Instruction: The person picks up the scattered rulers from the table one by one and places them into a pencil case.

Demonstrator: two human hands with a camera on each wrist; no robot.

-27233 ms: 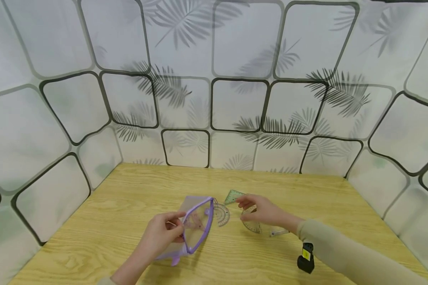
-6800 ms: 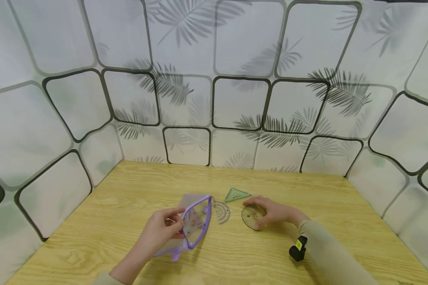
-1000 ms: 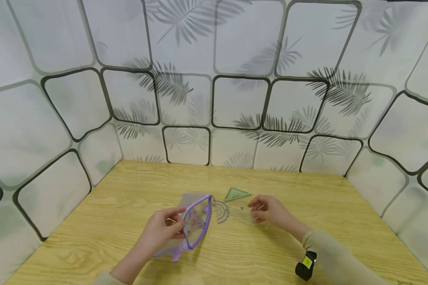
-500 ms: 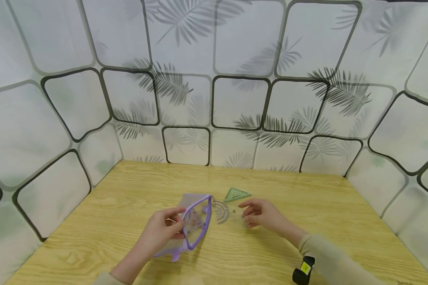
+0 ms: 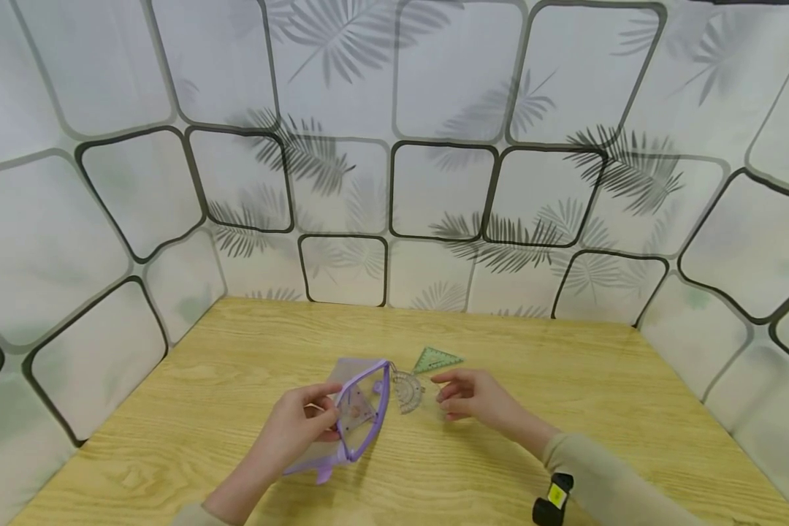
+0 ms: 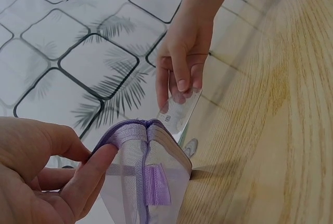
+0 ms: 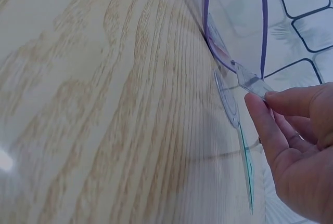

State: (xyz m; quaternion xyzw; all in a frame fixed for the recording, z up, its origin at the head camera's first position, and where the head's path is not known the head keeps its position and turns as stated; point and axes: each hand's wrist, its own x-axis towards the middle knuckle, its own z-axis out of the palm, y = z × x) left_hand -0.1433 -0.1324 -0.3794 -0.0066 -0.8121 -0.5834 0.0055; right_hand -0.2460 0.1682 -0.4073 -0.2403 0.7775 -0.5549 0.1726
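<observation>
My left hand point(image 5: 301, 422) pinches the near edge of a see-through pouch with a purple zip point(image 5: 371, 438), and the pouch's mouth gapes to the right. Inside it shows a clear set square point(image 5: 356, 410) with reddish marks. Between thumb and fingertips, my right hand point(image 5: 478, 398) holds a clear flat plastic drawing piece point(image 7: 252, 83); its small dark print and straight edge show in the left wrist view. The piece points at the pouch's mouth. A clear half-round protractor point(image 5: 408, 392) lies just right of the pouch, partly overlapped by the held piece.
Behind the protractor, a green set square point(image 5: 436, 359) lies flat on the wooden table point(image 5: 250, 343). A patterned curtain point(image 5: 440, 190) encloses the table at the back and both sides. A black wrist camera point(image 5: 554, 497) hangs under the right sleeve.
Over the last second my right hand has moved left with the clear piece, closer to the pouch. Earlier it was at a round-looking clear protractor. The left hand and pouch stay put.
</observation>
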